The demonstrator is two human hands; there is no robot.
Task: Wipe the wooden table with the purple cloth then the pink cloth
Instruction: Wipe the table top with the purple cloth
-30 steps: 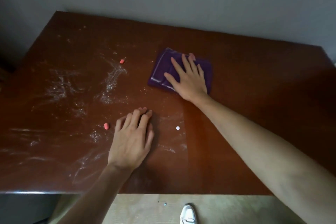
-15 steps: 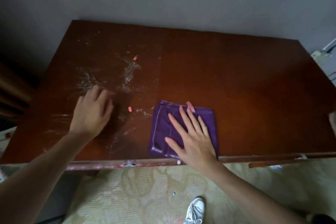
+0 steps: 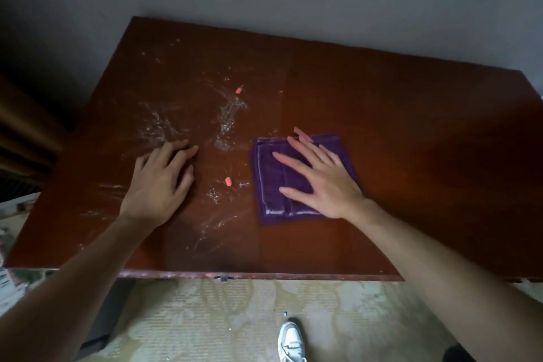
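A folded purple cloth [image 3: 271,182] lies flat on the dark wooden table [image 3: 411,141], near its middle. My right hand [image 3: 323,179] presses down on the cloth with straight, spread fingers. My left hand [image 3: 161,182] rests palm-down on the bare wood to the left, its fingers loosely bent, holding nothing. White powdery smears [image 3: 229,117] cover the left half of the table. No pink cloth is in view.
Two small pink bits lie on the table, one [image 3: 238,90] far from me and one [image 3: 228,181] between my hands. A grey wall runs behind the table. My white shoe [image 3: 291,341] stands on the patterned floor below the front edge.
My right hand has pushed the purple cloth away from the front edge toward the table's middle. My left hand stays planted on the left side.
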